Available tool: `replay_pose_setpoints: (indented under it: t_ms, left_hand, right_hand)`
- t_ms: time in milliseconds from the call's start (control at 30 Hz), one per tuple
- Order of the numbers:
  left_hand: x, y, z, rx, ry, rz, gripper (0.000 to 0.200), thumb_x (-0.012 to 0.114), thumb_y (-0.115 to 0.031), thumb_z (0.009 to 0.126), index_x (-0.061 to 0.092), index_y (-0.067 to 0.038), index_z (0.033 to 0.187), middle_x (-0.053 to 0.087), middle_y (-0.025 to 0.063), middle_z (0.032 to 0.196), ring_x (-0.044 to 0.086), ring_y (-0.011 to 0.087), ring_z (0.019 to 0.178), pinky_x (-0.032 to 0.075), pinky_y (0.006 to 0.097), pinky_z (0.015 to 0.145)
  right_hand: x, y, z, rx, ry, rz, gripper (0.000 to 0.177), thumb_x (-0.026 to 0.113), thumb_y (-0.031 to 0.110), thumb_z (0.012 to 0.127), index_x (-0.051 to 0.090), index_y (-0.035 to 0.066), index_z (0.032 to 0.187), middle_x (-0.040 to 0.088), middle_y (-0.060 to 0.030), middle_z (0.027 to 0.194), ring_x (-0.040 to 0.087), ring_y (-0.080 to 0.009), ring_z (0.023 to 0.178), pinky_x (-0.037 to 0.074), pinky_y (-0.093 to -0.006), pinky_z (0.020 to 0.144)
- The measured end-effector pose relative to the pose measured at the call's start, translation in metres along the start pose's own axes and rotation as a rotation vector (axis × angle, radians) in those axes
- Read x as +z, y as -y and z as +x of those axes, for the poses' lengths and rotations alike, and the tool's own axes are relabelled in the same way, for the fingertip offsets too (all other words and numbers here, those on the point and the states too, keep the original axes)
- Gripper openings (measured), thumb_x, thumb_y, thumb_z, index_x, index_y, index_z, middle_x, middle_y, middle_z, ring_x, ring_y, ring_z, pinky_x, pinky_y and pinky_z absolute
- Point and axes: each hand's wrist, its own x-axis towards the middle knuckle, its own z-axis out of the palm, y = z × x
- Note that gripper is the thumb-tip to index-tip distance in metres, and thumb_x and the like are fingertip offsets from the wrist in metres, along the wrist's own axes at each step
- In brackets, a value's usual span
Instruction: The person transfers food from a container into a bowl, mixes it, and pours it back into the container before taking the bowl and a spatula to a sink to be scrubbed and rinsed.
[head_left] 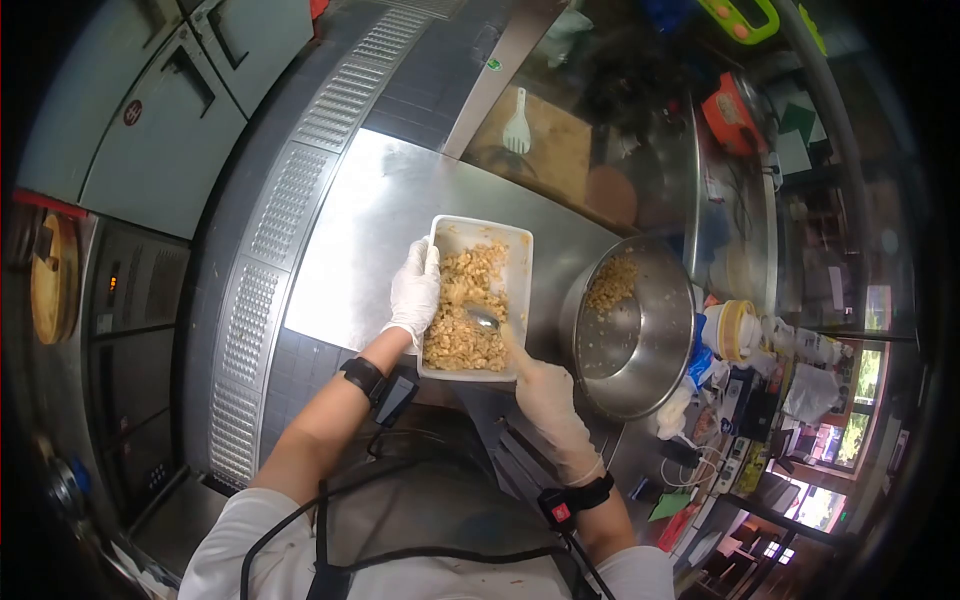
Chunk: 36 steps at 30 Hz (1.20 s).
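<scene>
Frame centre: gloved left hand (415,292) grips white tub (518,270); right hand (547,396) clasps shiny spoon (484,319) in lumpy tan mixture (463,348). Upper left: red sticker (133,112), unreadable.

Head-worn view, facing forward, down at worktop (350,230).

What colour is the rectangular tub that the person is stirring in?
White; the tub shows best in the head view, the only one.

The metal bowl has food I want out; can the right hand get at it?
Probably yes: the metal bowl is open and close to the right hand, with nothing visible blocking, though that hand holds a spoon.
</scene>
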Motion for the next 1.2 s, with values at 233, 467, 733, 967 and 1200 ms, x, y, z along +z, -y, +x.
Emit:
replay_pose_setpoints:
  t_ms: [233,467,733,967,1200]
  left_hand:
    - [0.000,-0.003,-0.001,-0.006,0.011,0.051,0.043,0.044,-0.040,0.097,0.049,-0.011,0.128,0.063,0.0210,0.110,0.059,0.0373,0.104,0.046,0.0412,0.088]
    - [0.003,0.009,0.004,-0.096,0.073,-0.025,0.042,0.043,-0.040,0.097,0.050,-0.012,0.127,0.064,0.0196,0.107,0.060,0.0374,0.102,0.046,0.0417,0.086]
    - [-0.005,-0.009,-0.002,-0.017,0.043,0.140,0.041,0.041,-0.040,0.097,0.049,-0.012,0.127,0.063,0.0207,0.108,0.059,0.0399,0.101,0.046,0.0438,0.086]
    - [-0.006,-0.012,-0.004,0.027,0.027,0.100,0.042,0.041,-0.040,0.097,0.049,-0.011,0.127,0.062,0.0208,0.110,0.059,0.0392,0.102,0.046,0.0433,0.087]
    - [-0.004,-0.006,-0.003,-0.017,0.031,0.058,0.041,0.042,-0.037,0.097,0.049,-0.011,0.127,0.063,0.0201,0.109,0.060,0.0372,0.102,0.046,0.0414,0.087]
  right_hand:
    - [0.012,-0.020,0.091,0.209,0.073,-0.019,0.054,0.039,0.012,0.088,0.040,0.027,0.140,0.064,-0.0231,0.080,0.064,-0.0404,0.077,0.049,-0.0499,0.073]
    - [0.046,0.017,0.074,0.151,0.249,0.002,0.056,0.041,0.012,0.087,0.038,0.030,0.140,0.065,-0.0234,0.087,0.064,-0.0396,0.082,0.050,-0.0490,0.077]
    - [-0.003,0.002,0.118,-0.078,0.184,-0.093,0.051,0.043,0.011,0.088,0.043,0.022,0.137,0.067,-0.0169,0.084,0.066,-0.0348,0.078,0.052,-0.0442,0.071]
    - [-0.060,-0.024,0.144,-0.264,0.062,-0.479,0.041,0.049,0.013,0.087,0.051,0.020,0.127,0.065,-0.0118,0.073,0.066,-0.0296,0.069,0.050,-0.0421,0.058]
    - [-0.037,-0.024,0.107,0.038,0.123,-0.443,0.039,0.044,0.011,0.088,0.052,0.017,0.125,0.066,-0.0131,0.075,0.066,-0.0339,0.070,0.051,-0.0448,0.061]
